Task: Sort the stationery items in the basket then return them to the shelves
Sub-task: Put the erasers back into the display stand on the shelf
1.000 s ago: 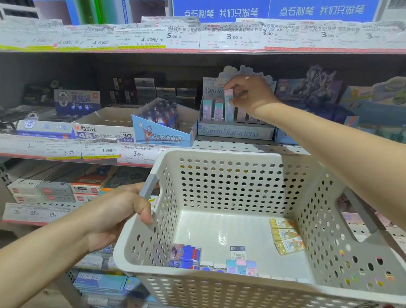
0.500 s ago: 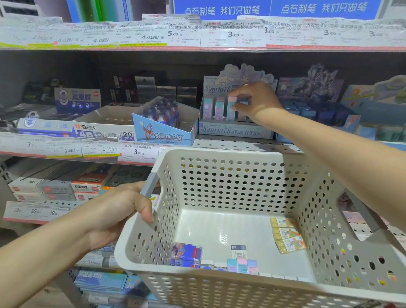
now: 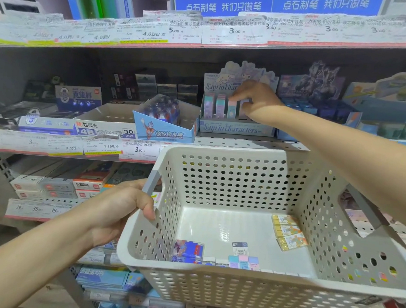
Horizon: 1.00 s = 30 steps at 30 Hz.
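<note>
My left hand [image 3: 120, 208] grips the left rim of a white perforated basket [image 3: 223, 289], held in front of the shelves. Inside it lie a blue and red eraser pack [image 3: 187, 251], a few pastel erasers [image 3: 243, 261], a small barcode-labelled eraser [image 3: 239, 246] and three yellow erasers [image 3: 288, 232]. My right hand [image 3: 254, 99] reaches into the Sanrio display box [image 3: 235, 128] on the middle shelf. Its fingertips pinch the top of a pastel eraser [image 3: 232, 108] standing in the row there.
Left of the Sanrio box stand a blue hero eraser display [image 3: 162, 128] and a 4B eraser box [image 3: 102, 129]. A dark blue display [image 3: 318, 99] sits to its right. Price-tag strips [image 3: 158, 32] line the shelf edges. More boxed stock fills the lower shelves [image 3: 56, 188].
My right hand has lowered the pastel eraser from above the Sanrio box down into its row. The basket and my left hand have stayed in place.
</note>
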{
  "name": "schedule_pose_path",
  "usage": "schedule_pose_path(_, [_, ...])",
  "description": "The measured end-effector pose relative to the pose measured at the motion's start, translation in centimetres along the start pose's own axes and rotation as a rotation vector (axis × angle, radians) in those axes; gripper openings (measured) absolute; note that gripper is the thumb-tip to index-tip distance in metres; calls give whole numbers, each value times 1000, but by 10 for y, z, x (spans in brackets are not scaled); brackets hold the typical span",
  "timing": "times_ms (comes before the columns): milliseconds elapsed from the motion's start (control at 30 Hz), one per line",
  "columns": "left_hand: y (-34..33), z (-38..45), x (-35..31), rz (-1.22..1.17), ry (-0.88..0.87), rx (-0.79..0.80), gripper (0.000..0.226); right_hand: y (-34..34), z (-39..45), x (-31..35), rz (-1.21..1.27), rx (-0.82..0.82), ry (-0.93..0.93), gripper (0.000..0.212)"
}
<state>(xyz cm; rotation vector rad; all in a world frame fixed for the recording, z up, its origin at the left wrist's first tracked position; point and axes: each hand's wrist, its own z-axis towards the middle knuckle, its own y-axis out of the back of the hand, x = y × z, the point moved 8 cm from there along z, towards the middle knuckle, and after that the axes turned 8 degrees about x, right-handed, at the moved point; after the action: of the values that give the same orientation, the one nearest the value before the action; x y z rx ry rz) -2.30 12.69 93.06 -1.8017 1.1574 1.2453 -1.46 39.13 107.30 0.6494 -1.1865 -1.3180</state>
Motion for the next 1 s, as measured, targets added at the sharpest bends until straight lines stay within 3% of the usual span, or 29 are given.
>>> schedule_pose_path(200, [0, 0, 0, 1, -3, -6, 66, -1, 5, -5, 19, 105, -48, 53])
schedule_pose_path(300, [1, 1, 1, 3, 5, -13, 67, 6, 0, -3, 108, 65, -64, 57])
schedule_pose_path(433, [3, 1, 3, 3, 20, -32, 70, 15, -25, 22, 131, -33, 47, 34])
schedule_pose_path(500, [4, 1, 3, 6, 20, -34, 71, 10, -41, 36, 129, -28, 77, 17])
schedule_pose_path(567, [3, 1, 2, 6, 21, -32, 71, -1, -56, 47, 156, 30, 63, 16])
schedule_pose_path(667, [4, 1, 3, -2, 22, -40, 72, -34, -81, 60, 118, 279, 20, 25])
schedule_pose_path(867, [3, 0, 2, 10, 13, -39, 69, -140, -146, 45, -91, 1115, -93, 17])
schedule_pose_path(1000, [0, -1, 2, 3, 4, -27, 66, -177, -175, 37, -203, 1332, -30, 19])
